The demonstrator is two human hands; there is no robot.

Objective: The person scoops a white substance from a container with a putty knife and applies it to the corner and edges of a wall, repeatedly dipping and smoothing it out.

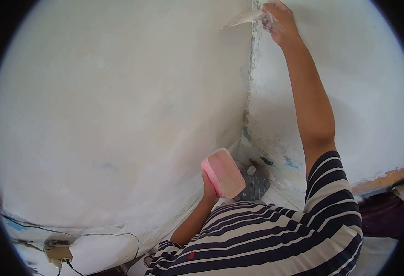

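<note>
High up by the wall corner (250, 83), my right hand (281, 22) is closed around a putty knife (242, 20). Its broad blade points left across the corner and lies close against the left wall; whitish paste smears my fingers. Lower down, my left hand (210, 189) grips a pink plastic tub (214, 179) by its side. The tub is tilted, its open top facing up and to the right, with pale paste (232, 179) inside. Most of my left fingers are hidden behind the tub.
Whitish walls (105, 106) meet in a rough, flaking corner. A socket box (58, 252) with plugs and cables is at the lower left. Below the tub stands a grey surface (257, 186) with a small white object on it. Dark red cloth (381, 214) lies at right.
</note>
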